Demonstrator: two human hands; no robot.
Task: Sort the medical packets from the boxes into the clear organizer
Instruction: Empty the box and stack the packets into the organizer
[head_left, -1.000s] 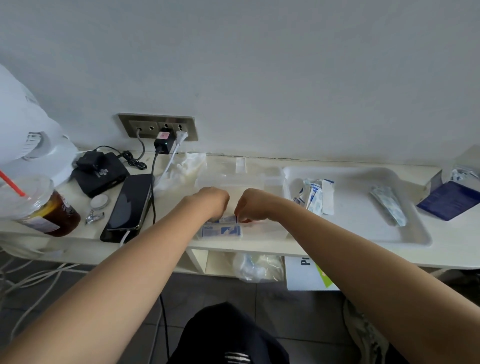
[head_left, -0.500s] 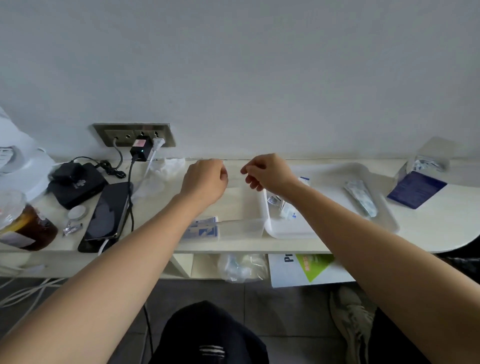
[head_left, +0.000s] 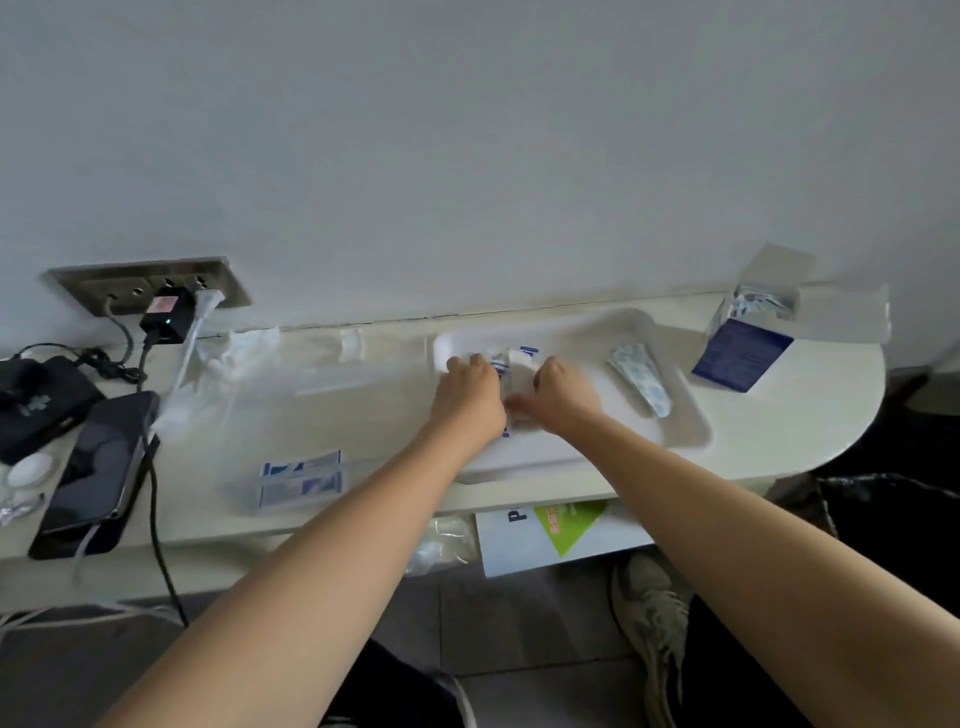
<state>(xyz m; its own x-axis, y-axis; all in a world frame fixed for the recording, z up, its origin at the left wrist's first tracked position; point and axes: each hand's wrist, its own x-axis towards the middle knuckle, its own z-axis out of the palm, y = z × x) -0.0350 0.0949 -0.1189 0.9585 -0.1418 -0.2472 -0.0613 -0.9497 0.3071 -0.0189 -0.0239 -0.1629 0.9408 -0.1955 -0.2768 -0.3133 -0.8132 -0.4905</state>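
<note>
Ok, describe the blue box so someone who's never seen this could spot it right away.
Follow the cream shelf along the wall to its rounded right end. Just past the white tray stands the blue box, top flaps open, packets showing inside. Nothing else there is dark blue.

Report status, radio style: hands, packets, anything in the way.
Left hand, right hand on packet pile in white tray, grip hidden. Blue packets in clear organizer. Nothing between tray and organizer.
</note>
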